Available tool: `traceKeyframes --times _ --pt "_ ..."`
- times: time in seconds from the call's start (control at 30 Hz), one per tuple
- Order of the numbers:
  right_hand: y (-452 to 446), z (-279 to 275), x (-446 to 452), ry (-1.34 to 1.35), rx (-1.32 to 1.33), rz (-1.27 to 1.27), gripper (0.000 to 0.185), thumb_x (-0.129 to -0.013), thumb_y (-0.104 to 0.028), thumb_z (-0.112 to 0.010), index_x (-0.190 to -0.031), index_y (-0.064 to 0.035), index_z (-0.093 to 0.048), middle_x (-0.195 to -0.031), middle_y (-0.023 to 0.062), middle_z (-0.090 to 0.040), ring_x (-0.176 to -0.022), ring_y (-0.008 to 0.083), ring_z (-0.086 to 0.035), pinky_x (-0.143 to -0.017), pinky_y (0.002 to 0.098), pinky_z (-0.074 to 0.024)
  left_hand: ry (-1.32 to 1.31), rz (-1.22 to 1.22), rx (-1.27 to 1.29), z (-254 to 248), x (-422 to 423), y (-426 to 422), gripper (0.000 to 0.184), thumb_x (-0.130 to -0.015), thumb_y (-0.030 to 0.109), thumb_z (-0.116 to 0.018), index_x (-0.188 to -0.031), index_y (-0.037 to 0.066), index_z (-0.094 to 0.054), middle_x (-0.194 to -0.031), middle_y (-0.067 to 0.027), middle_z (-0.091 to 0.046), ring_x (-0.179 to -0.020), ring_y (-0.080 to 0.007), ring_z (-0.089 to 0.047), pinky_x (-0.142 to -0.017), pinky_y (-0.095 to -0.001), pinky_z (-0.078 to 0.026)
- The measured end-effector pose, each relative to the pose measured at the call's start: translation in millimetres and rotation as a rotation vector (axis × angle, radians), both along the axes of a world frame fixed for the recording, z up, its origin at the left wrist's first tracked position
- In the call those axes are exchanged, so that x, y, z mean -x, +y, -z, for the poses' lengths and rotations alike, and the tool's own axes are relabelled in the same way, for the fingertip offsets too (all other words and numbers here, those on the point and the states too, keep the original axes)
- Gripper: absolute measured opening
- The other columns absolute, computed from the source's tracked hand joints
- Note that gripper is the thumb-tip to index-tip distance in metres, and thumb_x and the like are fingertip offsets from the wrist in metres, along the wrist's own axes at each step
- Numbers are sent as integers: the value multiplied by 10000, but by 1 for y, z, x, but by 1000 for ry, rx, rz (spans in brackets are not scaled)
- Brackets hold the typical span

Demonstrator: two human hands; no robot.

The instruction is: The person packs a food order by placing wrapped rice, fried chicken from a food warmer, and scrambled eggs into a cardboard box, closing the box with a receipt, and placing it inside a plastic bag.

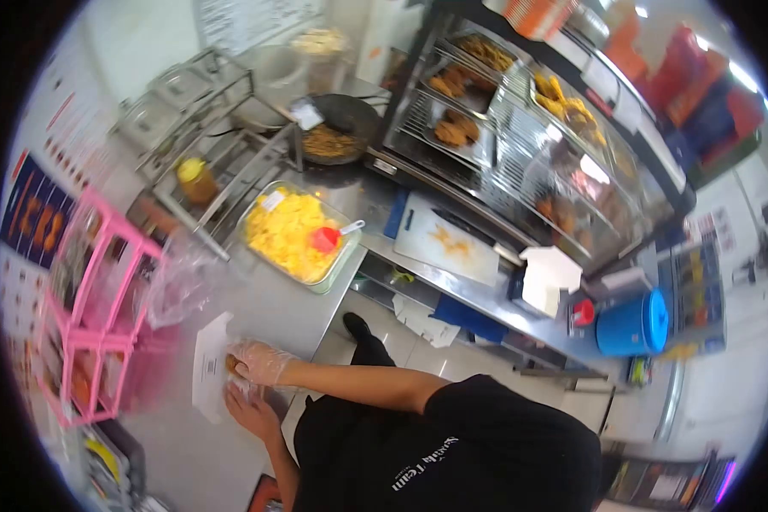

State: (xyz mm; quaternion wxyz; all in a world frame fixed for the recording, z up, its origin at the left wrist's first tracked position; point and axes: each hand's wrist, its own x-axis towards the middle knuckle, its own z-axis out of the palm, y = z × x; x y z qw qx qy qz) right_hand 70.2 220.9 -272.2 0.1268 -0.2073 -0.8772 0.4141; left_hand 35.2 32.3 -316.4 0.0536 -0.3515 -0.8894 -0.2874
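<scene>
My right hand (263,362), in a clear plastic glove, is closed around a small brown piece of food (231,363), mostly hidden by the fingers. It is over a white paper box (206,369) with an upright flap and a small dark print, on the steel counter. Just below, my bare left hand (253,416) grips the near side of the box; part of its fingers is hidden. A metal tray (317,281) of yellow chunks stands farther along the counter, with a red scoop (325,239) in it.
A pink rack (102,339) and a clear plastic bag (188,275) stand left of the box. Past the floor gap, another counter holds a white cutting board (448,239), an open white box (548,277) and a blue bucket (633,324). A heated display case (520,162) contains fried food.
</scene>
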Motion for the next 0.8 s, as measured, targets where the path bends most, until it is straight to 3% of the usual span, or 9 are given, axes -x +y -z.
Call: traceKeyframes --times 0.07,0.13,0.23,0.3,0.4,0.53,0.6,0.7,0.8 --pt "26 -5 -32 360 -82 123 348 -967 -236 -628 -1226 -4 -651 -1191 229 -668 -1135 411 -638 -1014 521 -501 -36 -40 5 -2 -2 0 529 -1076 310 -527 -1439 -75 -531 -1499 -270 -522 -1404 -455 -465 -1207 -545 -329" --pt "104 -85 -100 296 24 183 345 -971 -191 -656 -1274 -26 -667 -1196 212 -690 -1121 389 -661 -1022 477 -523 89 -140 -15 -13 -10 -9 516 -1080 301 -522 -1434 -74 -531 -1480 -263 -531 -1387 -445 -481 -1197 -533 -345" --pt "223 -149 -193 288 -87 593 93 -928 -87 -685 -978 -22 -729 -1082 173 -750 -1014 353 -714 -924 433 -572 73 -432 -113 6 -10 -30 473 -1093 299 -498 -1416 -41 -553 -1411 -244 -568 -1356 -421 -511 -1163 -512 -392" --pt "313 -160 -260 317 -475 803 163 -940 -136 -706 -1063 -34 -742 -1073 150 -759 -1009 325 -717 -912 445 -564 -134 -752 -137 13 -13 -37 459 -1095 278 -450 -1404 -37 -573 -1393 -261 -577 -1314 -453 -536 -1110 -554 -434" --pt "420 -204 -329 -69 -941 978 320 -963 -216 -681 -1202 -4 -673 -1143 217 -699 -1084 404 -654 -995 515 -498 -273 -1180 364 26 -22 -43 465 -1100 285 -416 -1383 -36 -596 -1379 -268 -586 -1227 -445 -597 -1035 -542 -501" --pt "582 -212 -404 -205 -1240 914 493 -980 -298 -624 -1379 -9 -619 -1249 274 -701 -1152 434 -691 -1036 520 -520 56 -1157 842 78 -33 -52 490 -1070 327 -472 -1359 -41 -616 -1327 -277 -619 -1128 -417 -660 -927 -512 -559" --pt "620 -242 -390 -750 -754 1204 469 -973 -257 -605 -1373 -14 -638 -1272 269 -695 -1198 434 -671 -1052 514 -511 30 -1059 930 78 -43 -38 493 -1064 333 -480 -1352 -41 -620 -1322 -274 -622 -1122 -412 -662 -923 -510 -560" --pt "807 -177 -485 -1232 -967 641 346 -984 -225 -566 -1234 -49 -726 -1279 238 -704 -1204 399 -674 -1016 513 -530 7 -979 975 76 -49 -10 497 -1055 342 -492 -1343 -41 -625 -1314 -269 -625 -1114 -404 -665 -916 -508 -561" --pt "792 -203 -461 -1063 -917 890 364 -981 -258 -600 -1268 -64 -713 -1291 219 -705 -1208 384 -675 -1020 497 -527 -13 -926 996 78 -53 14 502 -1047 351 -504 -1334 -41 -631 -1305 -265 -628 -1105 -397 -667 -910 -505 -563"
